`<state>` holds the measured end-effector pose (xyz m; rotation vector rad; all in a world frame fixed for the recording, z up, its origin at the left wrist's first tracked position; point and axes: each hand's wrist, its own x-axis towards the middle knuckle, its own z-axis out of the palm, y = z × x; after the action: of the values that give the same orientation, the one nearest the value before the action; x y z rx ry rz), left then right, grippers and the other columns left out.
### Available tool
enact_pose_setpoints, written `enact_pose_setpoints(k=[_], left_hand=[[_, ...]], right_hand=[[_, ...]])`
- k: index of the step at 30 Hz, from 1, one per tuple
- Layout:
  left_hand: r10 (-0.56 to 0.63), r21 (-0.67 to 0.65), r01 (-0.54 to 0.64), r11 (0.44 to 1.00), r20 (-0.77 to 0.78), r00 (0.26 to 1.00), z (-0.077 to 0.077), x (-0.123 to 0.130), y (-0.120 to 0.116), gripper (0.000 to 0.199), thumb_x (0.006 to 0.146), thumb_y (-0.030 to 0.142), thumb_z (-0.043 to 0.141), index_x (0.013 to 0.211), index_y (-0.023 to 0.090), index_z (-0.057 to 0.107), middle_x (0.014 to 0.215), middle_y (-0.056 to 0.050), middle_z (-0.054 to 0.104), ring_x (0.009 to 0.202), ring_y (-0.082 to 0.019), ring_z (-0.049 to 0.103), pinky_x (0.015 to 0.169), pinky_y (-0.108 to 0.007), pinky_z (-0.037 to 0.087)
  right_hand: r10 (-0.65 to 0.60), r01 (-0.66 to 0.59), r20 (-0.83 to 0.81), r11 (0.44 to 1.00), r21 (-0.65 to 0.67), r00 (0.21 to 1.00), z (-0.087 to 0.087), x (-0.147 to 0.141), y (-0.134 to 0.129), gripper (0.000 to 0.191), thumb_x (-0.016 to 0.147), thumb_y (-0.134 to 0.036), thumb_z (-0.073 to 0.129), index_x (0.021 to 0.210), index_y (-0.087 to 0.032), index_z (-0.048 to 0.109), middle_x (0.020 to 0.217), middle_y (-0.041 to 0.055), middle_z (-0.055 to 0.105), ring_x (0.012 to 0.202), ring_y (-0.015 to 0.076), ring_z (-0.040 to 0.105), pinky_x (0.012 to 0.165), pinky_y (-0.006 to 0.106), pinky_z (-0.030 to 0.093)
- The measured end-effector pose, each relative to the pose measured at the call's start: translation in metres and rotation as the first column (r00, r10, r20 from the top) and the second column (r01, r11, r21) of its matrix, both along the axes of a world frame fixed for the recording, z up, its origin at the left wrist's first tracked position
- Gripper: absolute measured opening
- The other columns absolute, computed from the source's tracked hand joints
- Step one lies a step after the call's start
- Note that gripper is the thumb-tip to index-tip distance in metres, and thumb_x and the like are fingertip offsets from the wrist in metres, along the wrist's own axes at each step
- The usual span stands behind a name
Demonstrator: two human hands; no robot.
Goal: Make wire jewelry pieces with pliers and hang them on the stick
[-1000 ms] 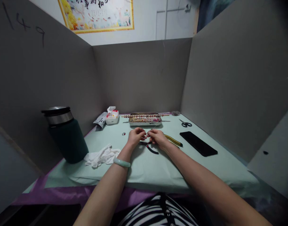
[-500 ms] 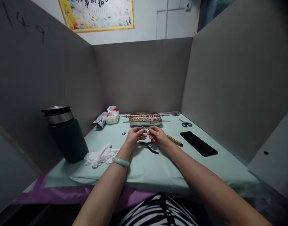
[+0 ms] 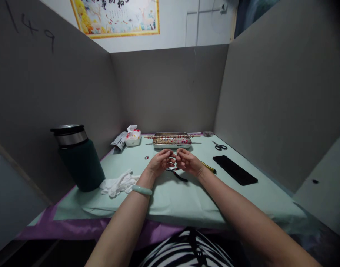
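Above the table, in front of the tray, my left hand (image 3: 162, 162) and my right hand (image 3: 187, 162) meet almost fingertip to fingertip. Both are closed in a pinch, thumbs against forefingers. The thin wire seen between them half a second ago is too fine to make out now. Below the hands lie pliers with black handles (image 3: 180, 176), their head partly hidden by my fingers. A second tool with a yellow-and-black handle (image 3: 209, 167) lies partly behind my right wrist. A small red-and-white piece (image 3: 146, 158) rests left of my left hand.
A metal tray (image 3: 172, 146) of beads stands at the back, beaded sticks (image 3: 172, 137) across it. Scissors (image 3: 220, 147) and a black phone-like slab (image 3: 234, 170) lie right. On the left are a dark green flask (image 3: 81, 163), white cloth (image 3: 118, 184) and a tissue pack (image 3: 133, 137). Grey partitions (image 3: 170, 89) enclose the table.
My hands have turned slightly, fingertips still close together, and my right hand has shifted a little to the right. The wire ends that stuck out above the fingers no longer show.
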<state>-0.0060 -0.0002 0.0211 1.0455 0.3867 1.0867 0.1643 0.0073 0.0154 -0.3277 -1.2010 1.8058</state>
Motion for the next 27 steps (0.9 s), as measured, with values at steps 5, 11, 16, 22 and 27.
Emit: enact_pose_setpoints(k=[5,11,16,22,27], left_hand=[[-0.008,-0.002,0.008,1.000,-0.016,1.000,-0.001,0.000,0.000,0.021,0.074,0.026,0.068,0.088,0.012,0.060,0.078,-0.007,0.066,0.061,-0.012,0.063,0.057,-0.023,0.050],[-0.063,0.047,0.068,0.997,-0.100,0.993,0.001,-0.001,-0.003,0.031,0.076,0.038,0.064,0.092,0.012,0.059,0.081,-0.010,0.067,0.063,-0.015,0.064,0.058,-0.026,0.050],[-0.084,0.098,0.114,0.989,-0.273,0.958,0.001,0.002,-0.008,0.030,0.071,0.031,0.070,0.091,0.012,0.058,0.088,-0.012,0.067,0.069,-0.018,0.066,0.062,-0.029,0.051],[0.029,0.093,0.008,0.996,-0.395,0.918,-0.007,0.010,-0.003,0.028,0.068,0.026,0.072,0.084,0.011,0.054,0.081,-0.011,0.066,0.063,-0.017,0.065,0.061,-0.029,0.051],[0.158,0.130,-0.108,0.986,-0.483,0.861,-0.011,0.012,0.002,0.031,0.071,0.030,0.070,0.089,0.012,0.052,0.073,-0.009,0.066,0.059,-0.016,0.065,0.055,-0.026,0.050]], right_hand=[[0.048,-0.049,0.033,0.998,0.028,0.998,0.001,0.001,0.000,0.018,0.075,-0.030,0.065,0.083,-0.020,0.052,0.060,-0.0051,0.051,0.039,0.0038,0.037,0.041,0.018,0.031],[0.008,-0.016,0.180,0.999,0.040,0.984,0.005,0.008,0.001,0.020,0.071,-0.029,0.068,0.079,-0.017,0.055,0.060,-0.0030,0.054,0.044,0.0055,0.044,0.041,0.018,0.031],[-0.084,0.019,0.398,0.986,0.165,0.914,0.006,0.017,0.005,0.021,0.072,-0.034,0.066,0.075,-0.016,0.056,0.060,-0.0016,0.055,0.042,0.0051,0.041,0.038,0.018,0.026],[-0.432,0.231,0.465,0.874,0.428,0.773,-0.003,0.012,0.011,0.019,0.073,-0.035,0.061,0.068,-0.017,0.056,0.050,-0.0035,0.050,0.040,0.0061,0.037,0.038,0.020,0.026],[-0.562,0.321,0.432,0.797,0.512,0.705,-0.010,0.006,0.016,0.014,0.072,-0.031,0.059,0.070,-0.017,0.058,0.051,-0.0041,0.050,0.042,0.0067,0.038,0.040,0.020,0.029]])
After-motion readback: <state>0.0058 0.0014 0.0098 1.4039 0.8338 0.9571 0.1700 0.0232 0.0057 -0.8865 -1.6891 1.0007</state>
